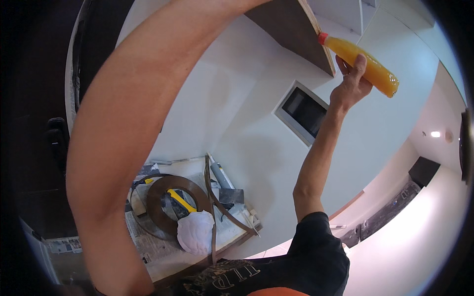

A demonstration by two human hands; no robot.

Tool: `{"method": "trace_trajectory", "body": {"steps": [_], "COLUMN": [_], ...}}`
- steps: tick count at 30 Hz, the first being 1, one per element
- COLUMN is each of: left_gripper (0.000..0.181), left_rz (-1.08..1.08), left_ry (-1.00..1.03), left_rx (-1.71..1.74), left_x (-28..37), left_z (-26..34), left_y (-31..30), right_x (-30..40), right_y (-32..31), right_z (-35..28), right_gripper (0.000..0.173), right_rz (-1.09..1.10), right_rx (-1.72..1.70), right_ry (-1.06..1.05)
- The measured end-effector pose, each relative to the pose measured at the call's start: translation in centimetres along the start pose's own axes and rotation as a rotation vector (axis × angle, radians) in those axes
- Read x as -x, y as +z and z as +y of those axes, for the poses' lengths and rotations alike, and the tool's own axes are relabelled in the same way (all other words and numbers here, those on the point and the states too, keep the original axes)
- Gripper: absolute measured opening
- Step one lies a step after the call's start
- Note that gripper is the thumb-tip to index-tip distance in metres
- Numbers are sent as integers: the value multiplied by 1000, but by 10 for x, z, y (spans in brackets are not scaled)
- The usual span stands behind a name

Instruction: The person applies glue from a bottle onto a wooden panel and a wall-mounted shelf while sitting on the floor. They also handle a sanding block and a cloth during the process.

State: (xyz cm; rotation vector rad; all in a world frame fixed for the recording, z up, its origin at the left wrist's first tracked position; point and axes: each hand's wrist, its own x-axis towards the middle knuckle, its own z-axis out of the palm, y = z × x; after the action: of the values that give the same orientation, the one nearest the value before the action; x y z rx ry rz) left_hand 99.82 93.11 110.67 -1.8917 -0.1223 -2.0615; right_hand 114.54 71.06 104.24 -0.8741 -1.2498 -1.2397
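My right hand (349,88) grips a squeeze bottle (379,74) of yellow-orange liquid, raised and tilted. Its red cap (323,38) is at the pale raw edge (313,20) of a dark brown cabinet panel (292,31); whether they touch, I cannot tell. My left forearm reaches up across the left of the view, and the left hand lies beyond the top edge, out of sight.
Below, a newspaper-covered worktop (163,264) holds a roll of brown edge banding (155,199), a yellow-handled tool (181,200), a bunched white cloth (196,233) and a sealant cartridge (221,174). A framed dark panel (301,111) is set in the white wall.
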Motion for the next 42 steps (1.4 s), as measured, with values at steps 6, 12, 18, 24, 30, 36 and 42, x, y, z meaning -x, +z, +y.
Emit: {"method": "trace_trajectory", "body": {"steps": [6,12,18,24,30,36,42], "left_gripper": [26,27,26,28,27,28,28], "left_rz": [-12,-1,13,34,-52,4,-19], "left_ry": [18,12,42,25,58,-3,37], "left_rx": [27,-2,50,14,23,7,35], "left_x": [2,2,1,1,-3,2,0], "left_z": [-3,0,-3,-1,0,-4,-6], "left_y": [-3,-2,0,2,-2,3,-2], "right_x": [-20,-18,2,2,0,9,-11], "right_y": [-10,2,18,25,47,19,46], "right_z": [8,5,-4,-2,-24,-3,-9], "right_gripper": [51,53,38,29,32,37,35], "right_rz": [-55,-80,13,35,-7,9,6], "right_rx": [-297,-324,88,-39,12,19,-58], "right_ry": [192,205,-116,-199,-247,-104,-274]}}
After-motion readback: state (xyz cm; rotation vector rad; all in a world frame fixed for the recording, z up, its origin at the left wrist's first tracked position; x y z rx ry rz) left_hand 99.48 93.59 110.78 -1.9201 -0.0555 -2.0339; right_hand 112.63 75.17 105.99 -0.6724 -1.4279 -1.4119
